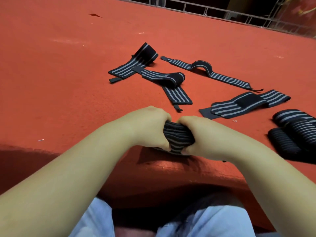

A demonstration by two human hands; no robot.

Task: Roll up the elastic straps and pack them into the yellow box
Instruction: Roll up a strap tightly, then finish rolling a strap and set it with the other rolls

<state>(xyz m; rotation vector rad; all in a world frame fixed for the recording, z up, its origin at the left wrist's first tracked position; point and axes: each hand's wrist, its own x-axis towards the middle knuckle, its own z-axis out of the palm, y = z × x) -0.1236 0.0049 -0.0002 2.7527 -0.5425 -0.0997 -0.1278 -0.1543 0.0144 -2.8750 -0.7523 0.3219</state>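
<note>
Two hands meet near the front edge of the red table (68,74), both curled round one black, grey-striped strap roll (177,137): the left hand (148,127) grips its left end, the right hand (201,134) its right end, fingers tucked under and thumbs over the top, with the roll's loose tail lying flat on the cloth just beneath. Beyond the hands lie four unrolled or half-rolled straps: a far-left strap (136,64) with a rolled end, a middle strap (164,79) crossing over it, a long strap (206,71) humped in the middle, and a folded strap (246,104) to the right. At the right edge of view a cluster of finished rolls (294,134) sits touching one another, partly cut off by the frame. The left half of the table is bare red cloth, as is the far stretch up to a white railing (222,12) along the back edge. No yellow box is in view.
</note>
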